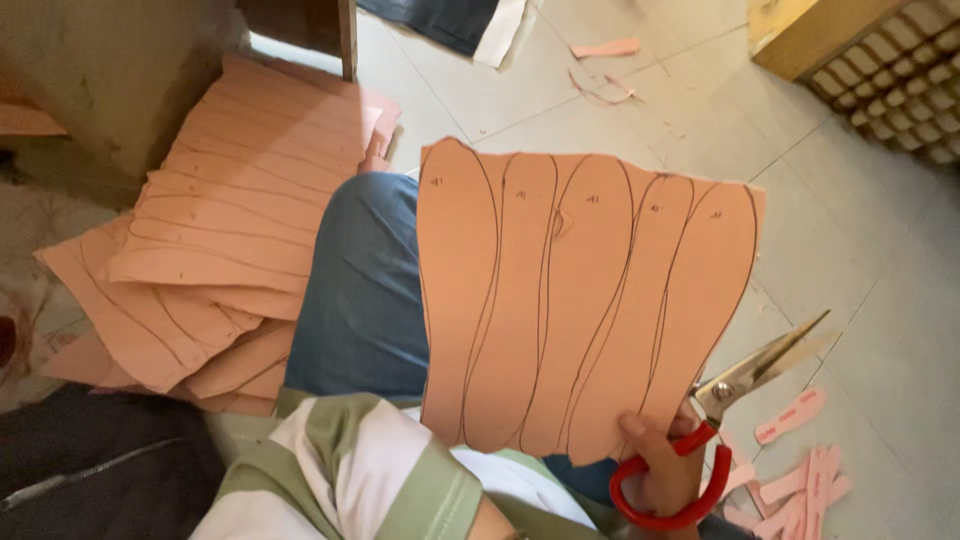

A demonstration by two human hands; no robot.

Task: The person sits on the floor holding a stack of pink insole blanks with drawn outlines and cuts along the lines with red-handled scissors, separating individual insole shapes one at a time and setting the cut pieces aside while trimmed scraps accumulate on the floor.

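Observation:
My right hand (662, 462) is at the bottom right. Its thumb pinches the lower edge of a pink sheet (580, 300), held upright over my knee in blue jeans (365, 290). Several long insole outlines are drawn on the sheet in black. The same hand's fingers sit in the red handles of a pair of scissors (745, 385), whose metal blades point up and to the right, slightly apart. A green-and-white striped sleeve (350, 475) and a bit of forearm show at the bottom edge. My left hand does not show.
A fanned pile of similar pink sheets (215, 250) lies on the floor at left, against a wooden leg (347, 40). Cut pink insole pieces (800, 480) lie at the bottom right, with scraps (605, 48) on the tiled floor farther off. A yellow crate (880, 50) stands top right.

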